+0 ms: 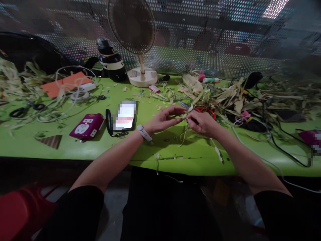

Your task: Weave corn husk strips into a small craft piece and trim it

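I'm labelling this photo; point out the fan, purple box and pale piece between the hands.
Fan (132, 26), head view, on the round grille.
Purple box (87, 126), head view, on its top face.
Pale piece (185, 115), head view, on its visible middle.

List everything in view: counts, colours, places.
mesh: one, grey, back
table: one, green, centre
fan: one, beige, back
bottle: one, black, beside fan
sheet: one, orange, left
scissors: two, black left, red centre
box: one, purple, left
lit phone: one, black, left
husks: many, pale, both sides
cables: several, white or black, sides
chair: one, red, lower left
other clutter: unclear
wristband: one, white, left wrist
held piece: one, pale, between hands
left hand: one, bare, centre
right hand: one, bare, centre
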Demonstrator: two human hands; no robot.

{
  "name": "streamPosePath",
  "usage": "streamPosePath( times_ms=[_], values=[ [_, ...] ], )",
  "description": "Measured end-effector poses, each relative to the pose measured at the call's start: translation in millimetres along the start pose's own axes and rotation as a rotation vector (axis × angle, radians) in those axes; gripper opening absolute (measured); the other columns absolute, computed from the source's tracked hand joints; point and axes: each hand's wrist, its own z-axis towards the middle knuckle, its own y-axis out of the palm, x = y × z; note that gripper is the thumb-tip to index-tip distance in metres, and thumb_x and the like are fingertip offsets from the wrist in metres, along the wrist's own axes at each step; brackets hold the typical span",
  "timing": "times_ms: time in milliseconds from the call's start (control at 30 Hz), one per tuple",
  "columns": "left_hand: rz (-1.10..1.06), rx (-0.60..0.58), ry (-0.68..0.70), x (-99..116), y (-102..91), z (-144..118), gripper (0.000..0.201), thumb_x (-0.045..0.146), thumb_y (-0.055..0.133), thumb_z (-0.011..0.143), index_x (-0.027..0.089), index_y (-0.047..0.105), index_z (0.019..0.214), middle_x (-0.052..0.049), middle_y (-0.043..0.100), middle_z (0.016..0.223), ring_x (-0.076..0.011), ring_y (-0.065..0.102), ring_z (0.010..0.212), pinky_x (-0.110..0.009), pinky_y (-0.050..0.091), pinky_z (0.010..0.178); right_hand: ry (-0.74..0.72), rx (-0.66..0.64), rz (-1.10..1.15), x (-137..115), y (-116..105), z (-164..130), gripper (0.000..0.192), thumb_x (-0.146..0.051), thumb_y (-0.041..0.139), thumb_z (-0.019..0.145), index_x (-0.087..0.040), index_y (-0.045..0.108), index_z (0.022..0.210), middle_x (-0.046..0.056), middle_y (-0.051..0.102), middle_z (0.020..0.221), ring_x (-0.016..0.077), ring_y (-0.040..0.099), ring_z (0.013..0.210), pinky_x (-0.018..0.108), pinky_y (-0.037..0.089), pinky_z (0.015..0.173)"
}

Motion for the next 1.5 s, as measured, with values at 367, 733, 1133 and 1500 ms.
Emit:
streamPosePath(
  times_ms=[367,733,1133,1500],
  values=[
    [-0.482,0.079,-0.432,-8,-5.5,3,0.023,0.025,0.078,0.071,0.012,0.068,0.088,-0.003,0.071,0.083,-0.0121,0.068,0.075,-0.036,0.058,0.080,-0.002,-0.090,-0.179,1,3,1,0.032,-0.034,0.030,0.096,-0.018,0.058,0.093,0.005,0.065,0.079,0.0129,0.049,0.058,0.025,0.028,0.054],
    [-0.527,0.140,-0.435,-6,-2.6,0,0.018,0.018,0.081,0.064,0.012,0.068,0.076,-0.001,0.070,0.076,-0.0121,0.066,0.076,-0.040,0.057,0.082,0.005,-0.273,-0.344,-9,-4,6,0.031,-0.029,0.030,0.096,-0.015,0.057,0.099,0.009,0.065,0.083,0.0152,0.049,0.062,0.026,0.022,0.052],
    [-0.425,0.207,-0.315,-5,7.4,0,0.027,0.026,0.082,0.062,0.013,0.064,0.076,0.001,0.067,0.076,-0.0088,0.064,0.070,-0.028,0.058,0.073,0.075,-0.261,-0.365,-13,2,7,0.031,-0.028,0.031,0.096,-0.014,0.058,0.096,0.009,0.065,0.080,0.0157,0.052,0.063,0.027,0.022,0.052],
    [-0.493,0.189,-0.349,-11,6.3,0,0.023,0.021,0.076,0.069,0.017,0.061,0.086,0.002,0.067,0.079,-0.0116,0.067,0.072,-0.035,0.059,0.075,0.074,-0.054,0.103,4,10,2,0.018,-0.029,0.038,0.091,-0.019,0.052,0.086,0.001,0.056,0.069,0.0117,0.042,0.055,0.025,0.031,0.056]
  ],
)
